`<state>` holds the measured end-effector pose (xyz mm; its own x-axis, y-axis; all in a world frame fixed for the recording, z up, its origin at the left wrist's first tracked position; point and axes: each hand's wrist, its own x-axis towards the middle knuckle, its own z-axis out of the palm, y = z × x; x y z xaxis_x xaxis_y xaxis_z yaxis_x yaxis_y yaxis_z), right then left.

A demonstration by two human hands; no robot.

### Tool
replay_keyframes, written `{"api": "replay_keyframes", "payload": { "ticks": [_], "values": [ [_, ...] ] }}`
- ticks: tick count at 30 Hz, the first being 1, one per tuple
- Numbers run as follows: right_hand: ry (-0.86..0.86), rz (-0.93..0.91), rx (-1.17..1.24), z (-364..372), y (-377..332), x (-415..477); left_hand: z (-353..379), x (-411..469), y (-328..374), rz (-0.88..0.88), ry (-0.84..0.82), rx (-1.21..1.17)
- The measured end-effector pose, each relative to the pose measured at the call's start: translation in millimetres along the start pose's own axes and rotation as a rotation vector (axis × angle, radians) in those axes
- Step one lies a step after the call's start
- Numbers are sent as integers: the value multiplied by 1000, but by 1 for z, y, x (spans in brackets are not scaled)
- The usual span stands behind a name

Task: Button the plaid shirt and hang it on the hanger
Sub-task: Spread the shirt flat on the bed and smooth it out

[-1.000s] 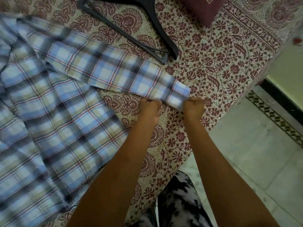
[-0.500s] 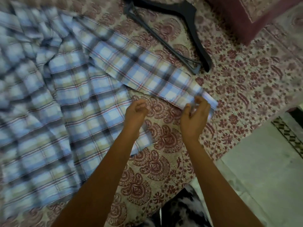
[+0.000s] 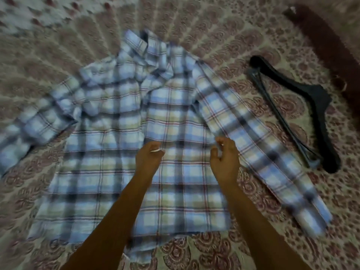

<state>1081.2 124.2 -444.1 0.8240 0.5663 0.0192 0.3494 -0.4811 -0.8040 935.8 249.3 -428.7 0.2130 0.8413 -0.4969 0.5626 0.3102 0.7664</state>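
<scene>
shirt (image 3: 171, 152): flat on bed (image 3: 233, 45), front up for buttoning
left hand (image 3: 149, 159): loosely curled, pinching nothing clear
right hand (image 3: 225, 158): open, empty
hanger (image 3: 303, 106): 2 o'clock, waiting

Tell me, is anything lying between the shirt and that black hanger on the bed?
Nothing visible does. The hanger lies on bare patterned bedspread just right of the plaid shirt, beside its right sleeve. Both hands, left hand and right hand, hover over the shirt front.

Patterned bedspread (image 3: 243, 45) carries plaid shirt (image 3: 120, 182), hanger (image 3: 303, 106), perhaps a cushion (image 3: 331, 36).
</scene>
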Motion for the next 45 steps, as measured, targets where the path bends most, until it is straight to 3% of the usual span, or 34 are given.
{"api": "replay_keyframes", "payload": {
  "ticks": [4,8,17,22,25,30,33,37,41,45],
  "values": [
    [17,-29,-63,20,-10,45,-12,26,6,36,20,-9],
    [89,112,-115,25,-13,100,-10,55,23,104,40,37],
    [-2,327,-302,51,-11,206,16,156,77,444,82,384],
    [-81,418,-388,72,4,232,41,221,113,384,125,353],
    [18,403,-389,74,11,242,51,254,129,310,117,180],
    [370,394,-310,68,19,282,63,299,138,353,52,193],
    [424,366,-334,63,16,314,53,319,138,280,76,59],
    [229,302,-363,71,25,334,43,329,144,180,58,-138],
    [95,60,-420,80,34,303,50,327,151,172,-30,-209],
    [-63,-149,-506,73,53,250,25,334,159,311,92,-226]
  ]
}}
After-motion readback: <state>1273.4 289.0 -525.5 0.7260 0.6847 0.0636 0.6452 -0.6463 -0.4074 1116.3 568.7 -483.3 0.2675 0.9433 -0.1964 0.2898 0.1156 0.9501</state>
